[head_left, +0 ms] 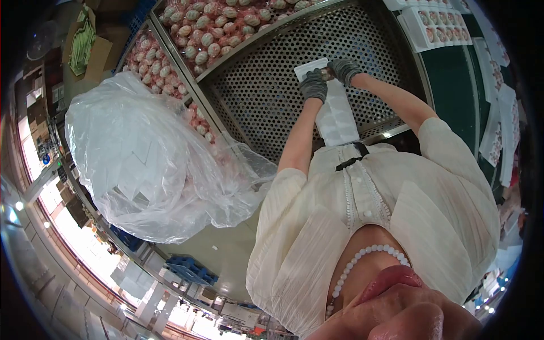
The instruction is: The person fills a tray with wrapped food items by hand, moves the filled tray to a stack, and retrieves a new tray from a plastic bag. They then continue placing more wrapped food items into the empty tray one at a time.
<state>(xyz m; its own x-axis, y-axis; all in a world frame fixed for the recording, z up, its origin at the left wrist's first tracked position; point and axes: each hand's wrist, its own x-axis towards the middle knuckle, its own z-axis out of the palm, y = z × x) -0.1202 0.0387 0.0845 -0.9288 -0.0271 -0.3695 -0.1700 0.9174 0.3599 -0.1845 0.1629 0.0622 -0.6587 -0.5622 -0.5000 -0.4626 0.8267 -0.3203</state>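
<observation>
A long white plastic tray point(336, 116) with moulded hollows lies on the perforated metal surface, its near end close to my waist. My left hand point(313, 86), in a grey striped glove, is closed over the tray's far part from the left. My right hand point(343, 71), gloved alike, reaches in from the right with its fingers bent together at the tray's far end. Between the two hands a small brownish round piece point(326, 73) shows, touching the right fingertips. The glove fingers partly hide it.
Round white pieces in reddish wrapping point(212, 31) fill metal-edged bins at the upper left. A large clear plastic bag point(136, 158) bulges beside them. Filled white trays point(436, 28) sit at the right on a green surface point(453, 85). A cardboard box point(99, 54) stands upper left.
</observation>
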